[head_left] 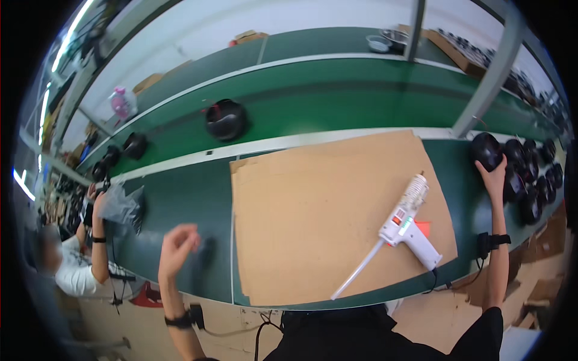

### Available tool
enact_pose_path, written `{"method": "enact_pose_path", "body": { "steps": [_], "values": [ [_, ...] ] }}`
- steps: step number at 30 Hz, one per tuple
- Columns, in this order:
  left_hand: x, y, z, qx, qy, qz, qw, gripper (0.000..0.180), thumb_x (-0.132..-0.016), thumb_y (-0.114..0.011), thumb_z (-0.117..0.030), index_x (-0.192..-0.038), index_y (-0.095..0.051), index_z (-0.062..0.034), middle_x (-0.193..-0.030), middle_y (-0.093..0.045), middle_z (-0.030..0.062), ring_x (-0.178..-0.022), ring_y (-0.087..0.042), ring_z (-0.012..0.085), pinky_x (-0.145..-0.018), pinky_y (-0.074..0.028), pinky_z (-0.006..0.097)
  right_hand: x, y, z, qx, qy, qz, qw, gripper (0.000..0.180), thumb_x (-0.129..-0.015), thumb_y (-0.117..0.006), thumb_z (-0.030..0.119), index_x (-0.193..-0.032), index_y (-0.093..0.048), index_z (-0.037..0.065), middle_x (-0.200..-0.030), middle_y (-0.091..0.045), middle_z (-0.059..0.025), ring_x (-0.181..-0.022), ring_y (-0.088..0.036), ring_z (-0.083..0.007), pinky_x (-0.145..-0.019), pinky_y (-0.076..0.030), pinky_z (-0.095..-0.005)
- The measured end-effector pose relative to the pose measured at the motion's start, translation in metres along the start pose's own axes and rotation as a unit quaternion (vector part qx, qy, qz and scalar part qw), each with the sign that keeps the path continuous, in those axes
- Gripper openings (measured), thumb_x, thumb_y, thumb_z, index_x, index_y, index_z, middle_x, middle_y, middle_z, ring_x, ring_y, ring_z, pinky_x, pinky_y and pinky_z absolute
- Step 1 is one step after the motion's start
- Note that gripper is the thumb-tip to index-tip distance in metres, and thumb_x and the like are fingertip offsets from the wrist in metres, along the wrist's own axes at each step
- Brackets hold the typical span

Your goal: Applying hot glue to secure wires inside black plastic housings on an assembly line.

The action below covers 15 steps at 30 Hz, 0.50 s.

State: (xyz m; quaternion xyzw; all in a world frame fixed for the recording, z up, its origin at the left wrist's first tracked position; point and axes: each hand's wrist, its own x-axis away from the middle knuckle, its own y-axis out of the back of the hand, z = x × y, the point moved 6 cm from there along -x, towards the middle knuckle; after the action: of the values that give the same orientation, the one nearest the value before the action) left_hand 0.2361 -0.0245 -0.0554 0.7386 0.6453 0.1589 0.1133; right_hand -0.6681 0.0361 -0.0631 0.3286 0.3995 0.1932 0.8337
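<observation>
My right hand (495,175) reaches out to the far right, with its fingers closed on a round black shell (485,150). That shell sits beside several more black shells (531,204) at the table's right end. Over the left part of the green table, my left hand (179,248) is held up with its fingers curled in; no object shows in it. Between my arms, a white hot glue gun (404,224) rests on a flat cardboard sheet (301,222). A long translucent glue stick (358,271) reaches out of its back toward me.
Another black shell (226,120) sits on the green strip beyond the cardboard. Farther left are a dark shell (135,145) and a grey plastic bag (123,206), near a co-worker's hand (98,195). A metal post (490,72) rises at the back right. The gun's cord (435,281) runs over the near edge.
</observation>
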Motion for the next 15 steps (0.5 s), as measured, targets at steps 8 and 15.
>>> {"method": "enact_pose_path", "body": {
  "steps": [8, 15],
  "values": [
    [-0.192, -0.006, -0.076, -0.286, -0.145, -0.129, 0.938, 0.122, -0.072, -0.093, -0.036, -0.162, -0.016, -0.0054, -0.148, -0.046, 0.034, -0.14, -0.049, 0.0391, -0.116, -0.041, 0.046, 0.064, 0.018, 0.115, 0.076, 0.078, 0.18, 0.978, 0.072, -0.087, -0.076, 0.024, -0.148, -0.044, 0.001, -0.117, -0.067, -0.0262, -0.107, -0.069, -0.0374, -0.092, -0.054, -0.0443],
    [-0.326, -0.037, -0.072, -0.214, -0.128, -0.168, 0.954, 0.148, -0.054, -0.098, -0.054, -0.157, -0.014, 0.0115, -0.148, -0.046, 0.0352, -0.137, -0.05, 0.0414, -0.115, -0.042, 0.042, 0.244, 0.085, 0.245, -0.066, 0.179, 0.416, 0.889, 0.073, -0.076, -0.08, 0.013, -0.141, -0.051, -0.003, -0.13, -0.061, -0.0223, -0.117, -0.062, -0.0378, -0.099, -0.051, -0.0454]
  ]
}}
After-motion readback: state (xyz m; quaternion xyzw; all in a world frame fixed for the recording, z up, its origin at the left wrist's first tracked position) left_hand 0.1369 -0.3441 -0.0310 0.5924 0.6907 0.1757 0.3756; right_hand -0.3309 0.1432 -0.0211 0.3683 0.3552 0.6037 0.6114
